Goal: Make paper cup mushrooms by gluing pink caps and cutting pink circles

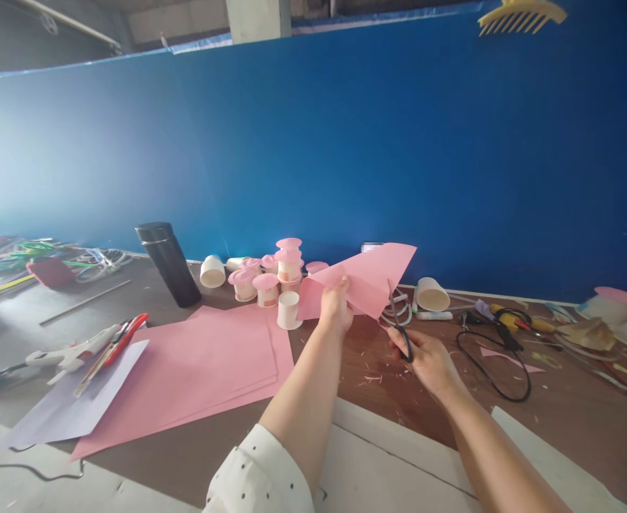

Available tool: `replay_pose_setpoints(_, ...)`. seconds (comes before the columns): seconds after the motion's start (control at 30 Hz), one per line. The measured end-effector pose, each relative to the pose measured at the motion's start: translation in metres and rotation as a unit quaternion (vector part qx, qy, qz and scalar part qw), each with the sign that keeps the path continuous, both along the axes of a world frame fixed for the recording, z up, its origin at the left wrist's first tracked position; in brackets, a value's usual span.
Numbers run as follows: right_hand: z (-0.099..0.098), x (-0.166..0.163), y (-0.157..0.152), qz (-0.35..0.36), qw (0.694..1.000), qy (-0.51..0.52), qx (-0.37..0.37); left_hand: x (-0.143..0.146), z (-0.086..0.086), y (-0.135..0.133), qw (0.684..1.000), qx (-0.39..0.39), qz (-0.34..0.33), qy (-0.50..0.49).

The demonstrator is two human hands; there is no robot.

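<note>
My left hand (337, 305) grips a sheet of pink paper (370, 274), thumb on top, and holds it up above the table. In my right hand (425, 360) is a pair of scissors (400, 331) with dark handles. Its blades point up and meet the lower right edge of the pink paper; how far apart they are is hard to make out. Just left of my left hand stands a white paper cup (288, 311). Behind it are several cups topped with pink paper discs (288, 244), some of them stacked.
Larger pink sheets (201, 356) lie at left under a lilac sheet (78, 406), a red utility knife (113, 349) and a white glue gun (70, 353). A black flask (169, 265) stands behind them. At right are a tipped cup (432, 294), a black cable (492, 385) and paper scraps.
</note>
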State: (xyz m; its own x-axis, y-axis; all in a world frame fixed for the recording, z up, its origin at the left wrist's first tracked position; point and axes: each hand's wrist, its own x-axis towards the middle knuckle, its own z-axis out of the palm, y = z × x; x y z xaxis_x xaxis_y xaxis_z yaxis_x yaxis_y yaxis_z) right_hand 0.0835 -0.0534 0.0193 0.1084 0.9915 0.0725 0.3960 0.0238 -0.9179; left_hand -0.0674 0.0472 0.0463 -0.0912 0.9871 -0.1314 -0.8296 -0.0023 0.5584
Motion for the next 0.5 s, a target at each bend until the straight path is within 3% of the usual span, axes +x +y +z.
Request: replay_pose_setpoints(0.5,0.0,0.002,-0.001,0.022,1.0,0.012,-0.017,-0.011,0.006,-0.004,0.996,0.06,-0.045,0.038)
